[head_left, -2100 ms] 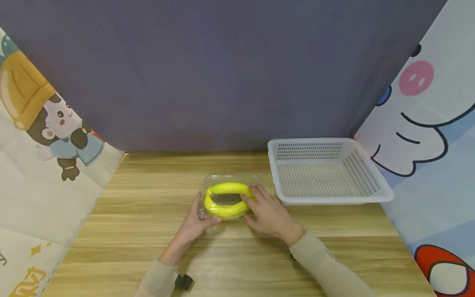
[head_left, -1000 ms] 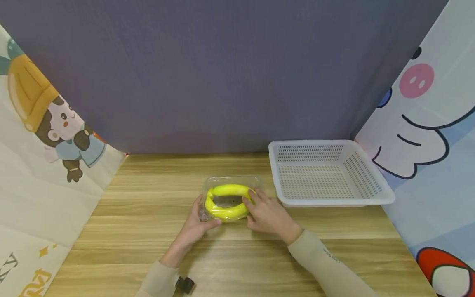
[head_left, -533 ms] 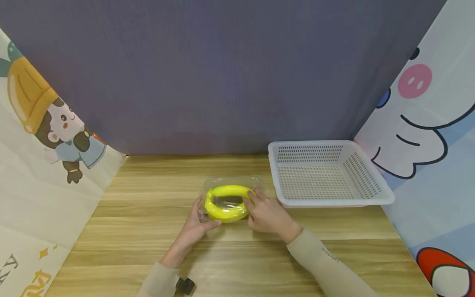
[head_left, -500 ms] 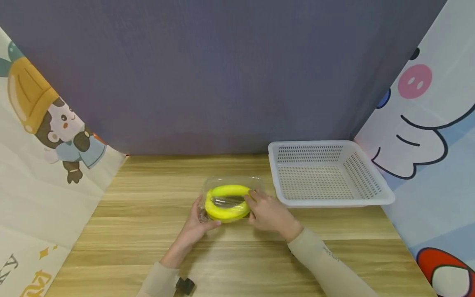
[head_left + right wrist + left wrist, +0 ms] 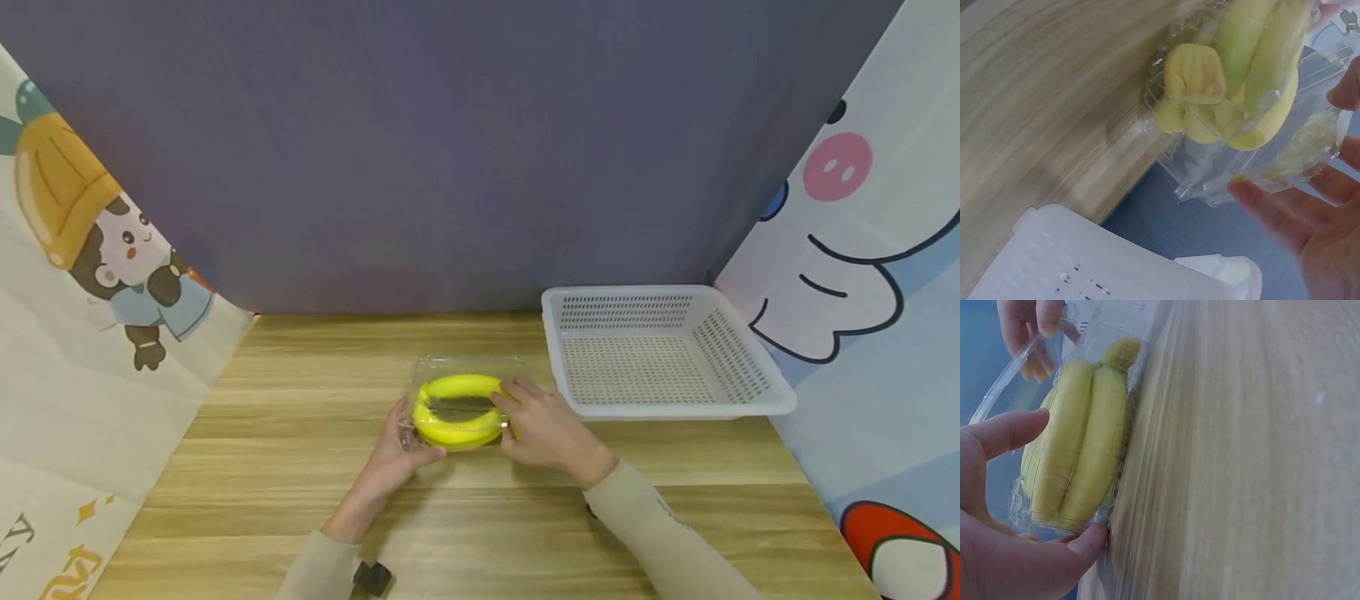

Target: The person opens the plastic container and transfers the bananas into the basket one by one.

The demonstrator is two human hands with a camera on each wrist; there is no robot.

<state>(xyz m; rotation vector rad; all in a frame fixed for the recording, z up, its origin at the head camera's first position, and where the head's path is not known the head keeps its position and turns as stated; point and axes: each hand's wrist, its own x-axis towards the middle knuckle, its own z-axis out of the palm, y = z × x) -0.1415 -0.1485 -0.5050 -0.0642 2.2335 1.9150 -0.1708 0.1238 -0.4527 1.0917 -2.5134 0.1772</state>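
Note:
A clear plastic clamshell box [image 5: 468,365] lies on the wooden table with a bunch of bananas [image 5: 461,385] inside. In the left wrist view the bananas [image 5: 1082,437] sit under the plastic, and the lid [image 5: 1005,381] stands tilted up from the box. My left hand [image 5: 397,450] grips the box's left end, thumb at the near side. At the right end my right hand [image 5: 543,425] pinches the lid's edge. Seen from the right wrist, the lid [image 5: 1304,150] lies between the thumb and fingers of the right hand [image 5: 1316,231].
A white perforated plastic basket [image 5: 667,410] stands at the back right of the table [image 5: 300,417], close to my right hand. A grey wall [image 5: 450,167] rises behind the table's far edge, and printed cloth panels flank both sides.
My right fingers have curled in at the box's right end, and the glare on the lid has shifted as the lid tilts. The left hand keeps its hold; the basket has stayed put.

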